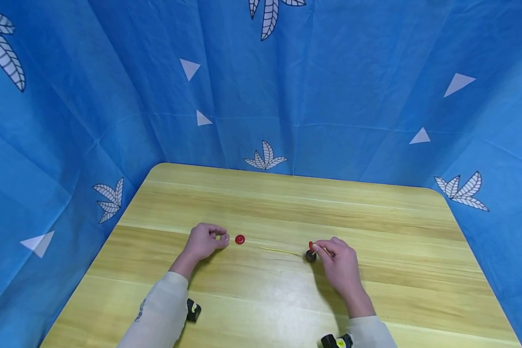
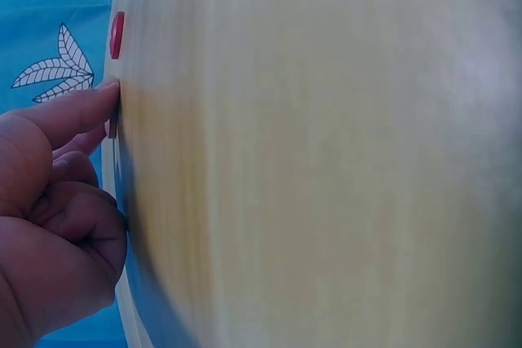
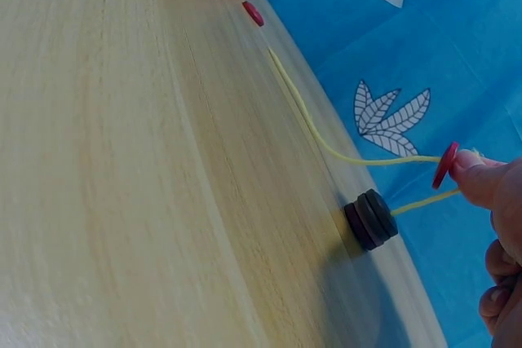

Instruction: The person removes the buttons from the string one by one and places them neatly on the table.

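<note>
My left hand (image 1: 203,241) pinches a pale pinkish button (image 1: 224,237) by its edge at the tabletop. Just right of it a red button (image 1: 240,239) lies flat; in the left wrist view this red button (image 2: 117,36) shows edge-on beyond the fingertips. My right hand (image 1: 340,263) pinches a second red button (image 3: 445,165) between thumb and finger, above the table. A yellow cord (image 3: 303,112) passes through that button, its free end trailing left. Below, a stack of dark buttons (image 3: 371,220) sits on the cord, seeming to touch the wood.
The wooden table (image 1: 261,299) has rounded far corners. A blue curtain (image 1: 330,87) with white leaf and triangle prints hangs behind and beside it. Black straps with cameras (image 1: 193,310) sit at both wrists, over pale sleeves (image 1: 161,309).
</note>
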The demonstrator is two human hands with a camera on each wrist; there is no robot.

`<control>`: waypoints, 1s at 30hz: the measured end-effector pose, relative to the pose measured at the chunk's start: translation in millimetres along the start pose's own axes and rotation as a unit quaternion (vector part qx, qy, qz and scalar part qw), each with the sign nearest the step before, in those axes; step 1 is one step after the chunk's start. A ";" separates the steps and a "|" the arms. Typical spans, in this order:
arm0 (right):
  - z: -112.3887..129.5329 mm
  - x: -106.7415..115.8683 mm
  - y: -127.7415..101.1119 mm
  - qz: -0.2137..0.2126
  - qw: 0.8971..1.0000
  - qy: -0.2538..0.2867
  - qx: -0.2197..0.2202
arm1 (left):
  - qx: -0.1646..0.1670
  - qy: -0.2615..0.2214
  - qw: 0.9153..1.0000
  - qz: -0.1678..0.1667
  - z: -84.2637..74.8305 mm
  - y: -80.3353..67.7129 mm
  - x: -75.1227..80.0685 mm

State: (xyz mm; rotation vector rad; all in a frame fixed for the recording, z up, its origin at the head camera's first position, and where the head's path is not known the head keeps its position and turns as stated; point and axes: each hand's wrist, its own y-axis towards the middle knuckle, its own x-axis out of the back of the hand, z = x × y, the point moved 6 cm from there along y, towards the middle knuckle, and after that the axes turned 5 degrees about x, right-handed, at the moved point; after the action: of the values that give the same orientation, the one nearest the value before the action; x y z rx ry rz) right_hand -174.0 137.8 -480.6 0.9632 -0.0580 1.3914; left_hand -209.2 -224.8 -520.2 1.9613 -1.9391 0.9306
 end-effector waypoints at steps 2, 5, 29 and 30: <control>-0.1 0.1 -0.3 -0.001 1.000 0.000 0.000 | -0.001 0.001 1.000 0.001 -0.4 -0.1 -0.4; -0.4 0.2 -0.7 0.001 1.000 0.001 -0.002 | 0.003 -0.001 1.000 0.004 -0.2 0.1 -1.1; -2.3 1.2 -0.1 0.013 1.000 0.007 -0.014 | -0.085 -0.056 0.995 0.005 -40.7 -4.1 -16.5; -2.3 1.1 0.0 0.012 1.000 0.008 -0.014 | -0.101 -0.056 0.993 0.007 -48.0 -5.3 -20.5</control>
State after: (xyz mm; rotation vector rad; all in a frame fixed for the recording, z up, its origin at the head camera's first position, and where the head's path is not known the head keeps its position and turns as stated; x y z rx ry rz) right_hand -174.8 140.0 -481.4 0.9310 -0.0780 1.4170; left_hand -215.6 -180.0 -493.6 1.9223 -2.0221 0.6117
